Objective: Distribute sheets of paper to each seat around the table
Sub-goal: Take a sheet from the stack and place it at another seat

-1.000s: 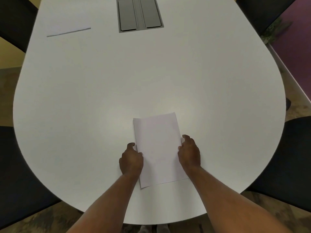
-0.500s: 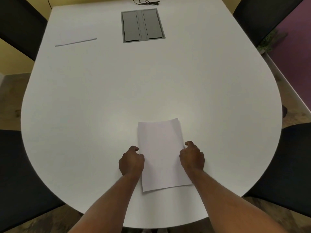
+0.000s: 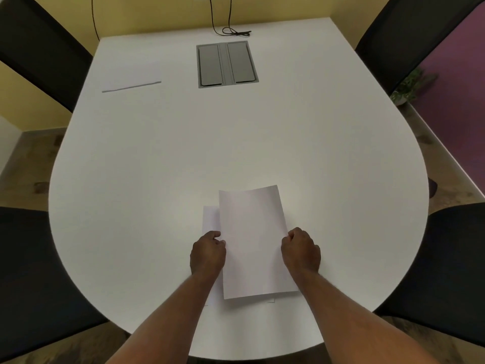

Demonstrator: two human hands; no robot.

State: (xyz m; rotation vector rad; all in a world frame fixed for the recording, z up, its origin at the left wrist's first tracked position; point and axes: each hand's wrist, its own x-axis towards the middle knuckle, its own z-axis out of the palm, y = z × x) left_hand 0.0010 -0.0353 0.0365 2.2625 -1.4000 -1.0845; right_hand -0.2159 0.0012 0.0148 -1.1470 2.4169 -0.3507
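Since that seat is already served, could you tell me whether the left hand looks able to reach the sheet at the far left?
Probably not: the sheet lies far across the table. The left hand is also occupied holding the paper stack.

table (image 3: 236,143): white, rounded near end | hatch (image 3: 227,64): grey, inset | chairs (image 3: 39,46): black, at corners | walls: yellow, purple right | floor (image 3: 34,158): mottled brown | plant (image 3: 409,88): right
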